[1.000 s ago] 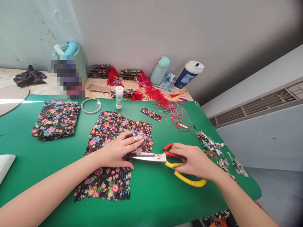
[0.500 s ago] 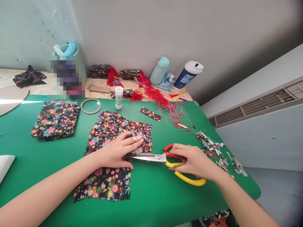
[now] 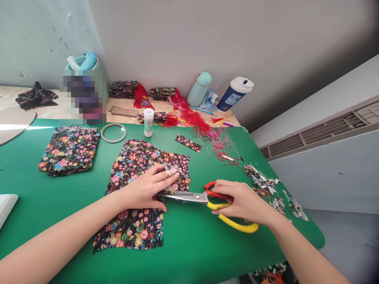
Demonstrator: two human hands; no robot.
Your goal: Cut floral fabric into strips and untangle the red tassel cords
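1. Against the frame of one second ago, I find almost no change: the left hand [image 3: 148,187], the right hand [image 3: 241,199] and the work between them keep their places on the smooth green tabletop [image 3: 189,256]. Any change in blade angle is too slight to confirm.

2. The right hand is closed around the large metal scissors with red and yellow handles [image 3: 186,196], its fingers through and about the loops. The blades point toward the left hand, lying close together.

3. The left hand is spread, palm down, on the thin black floral-print cloth [image 3: 134,156], fingers outstretched. The cloth lies flat beneath it, one part beyond the palm and one nearer the person; the scissors enter between thumb and forefinger.

4. The blade tips are hidden by the left hand. I cannot tell whether the two parts of cloth are joined beneath it. A pale, see-through patch [image 3: 169,167] at the fingertips is hard to identify.

5. The pale green cylindrical bin [image 3: 103,85] is largely blurred by blocks. The white flat-sided object [image 3: 7,207] is cut off at the left edge.
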